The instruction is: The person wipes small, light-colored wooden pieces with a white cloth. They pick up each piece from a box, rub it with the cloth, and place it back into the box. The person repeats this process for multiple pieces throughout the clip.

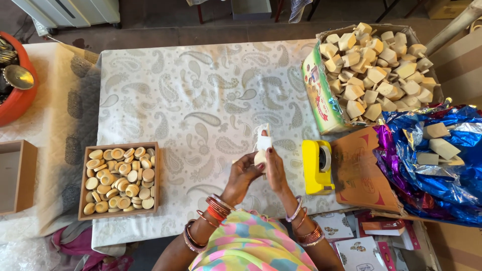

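Paisley cloth (pixel 201 90) lies bare ahead of the hands. Left hand (pixel 242 173) and right hand (pixel 276 168), both closed, pinch a taped wooden piece (pixel 261 150) mid-table. Tray (pixel 82 183) left holds round discs (pixel 120 178); carton (pixel 314 83) right holds blocks (pixel 376 70); tape dispenser (pixel 316 167) just beside.

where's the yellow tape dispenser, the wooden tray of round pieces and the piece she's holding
yellow tape dispenser (pixel 315 167), head view, on its yellow top face
wooden tray (pixel 80 186), head view, on its left rim
small pale piece (pixel 262 145), head view, on the part showing above both hands

Green printed carton (pixel 317 90), far right
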